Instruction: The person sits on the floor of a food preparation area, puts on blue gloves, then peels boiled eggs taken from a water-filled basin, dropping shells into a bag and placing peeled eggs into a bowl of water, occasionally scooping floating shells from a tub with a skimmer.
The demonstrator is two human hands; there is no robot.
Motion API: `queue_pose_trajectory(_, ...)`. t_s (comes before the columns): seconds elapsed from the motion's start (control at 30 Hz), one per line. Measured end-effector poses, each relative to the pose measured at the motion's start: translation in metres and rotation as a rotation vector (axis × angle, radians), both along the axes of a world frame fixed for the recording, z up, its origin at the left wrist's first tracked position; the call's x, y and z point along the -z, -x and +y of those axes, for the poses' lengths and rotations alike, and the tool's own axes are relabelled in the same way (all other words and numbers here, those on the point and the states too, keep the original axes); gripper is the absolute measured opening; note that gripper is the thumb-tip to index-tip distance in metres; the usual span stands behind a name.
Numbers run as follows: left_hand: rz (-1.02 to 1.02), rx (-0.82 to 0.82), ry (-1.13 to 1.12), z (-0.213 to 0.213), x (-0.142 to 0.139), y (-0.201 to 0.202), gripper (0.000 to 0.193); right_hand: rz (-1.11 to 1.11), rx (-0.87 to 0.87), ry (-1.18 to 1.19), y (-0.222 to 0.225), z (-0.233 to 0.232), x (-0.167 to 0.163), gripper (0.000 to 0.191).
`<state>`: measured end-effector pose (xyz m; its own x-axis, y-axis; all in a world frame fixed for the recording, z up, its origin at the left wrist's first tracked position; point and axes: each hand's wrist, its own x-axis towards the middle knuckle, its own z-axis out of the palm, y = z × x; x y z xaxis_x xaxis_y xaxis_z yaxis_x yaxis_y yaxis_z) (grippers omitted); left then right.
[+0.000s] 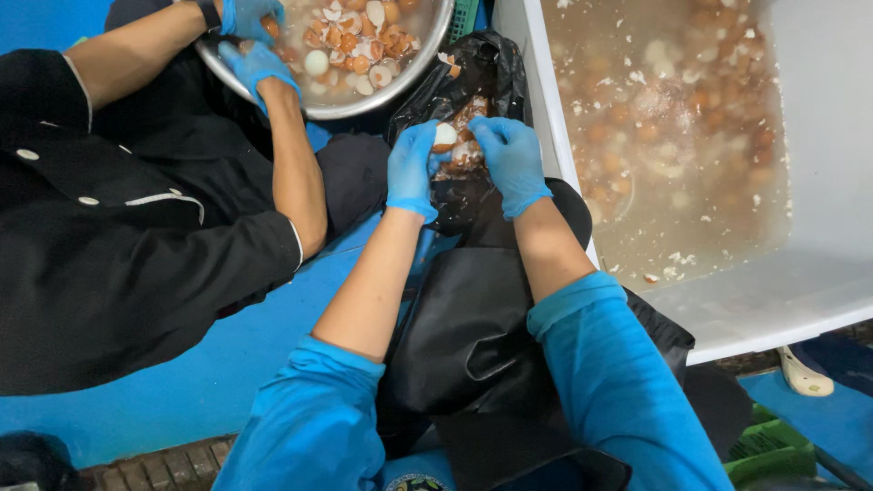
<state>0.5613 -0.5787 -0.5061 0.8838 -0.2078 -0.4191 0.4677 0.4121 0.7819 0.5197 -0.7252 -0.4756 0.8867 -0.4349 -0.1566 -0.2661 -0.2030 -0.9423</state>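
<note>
My left hand (pixel 411 168) and my right hand (pixel 511 160), both in blue gloves, meet over a black plastic bag (pixel 459 77) holding brown shell bits. A partly peeled boiled egg (pixel 445 135) sits in my left fingers, white showing on top. My right fingers touch its side and the shell scraps below it. The bag lies on my black-aproned lap.
A white tub (pixel 773 291) of cloudy water with many eggs and shell flakes stands at the right. A metal bowl (pixel 364 102) of eggs and shells is at top centre. A co-worker in black (pixel 136 227) sits at the left, blue-gloved hands (pixel 257 64) at the bowl.
</note>
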Motion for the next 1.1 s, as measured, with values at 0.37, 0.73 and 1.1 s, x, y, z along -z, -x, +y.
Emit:
queue_pose_trajectory(0.37, 0.077, 0.086, -0.149, -0.005, -0.006, -0.004, 0.03, 0.017, -0.294, -0.197, -0.005, 0.007, -0.008, 0.038)
queue_pose_trajectory(0.73, -0.307, 0.269, -0.394, -0.011, -0.003, 0.01, 0.051, -0.061, -0.161, -0.375, -0.006, 0.003, 0.0, 0.031)
queue_pose_trajectory(1.1, -0.39, 0.249, -0.552, -0.013, -0.008, 0.022, 0.046, -0.125, -0.119, 0.021, 0.002, 0.006, -0.003, 0.026)
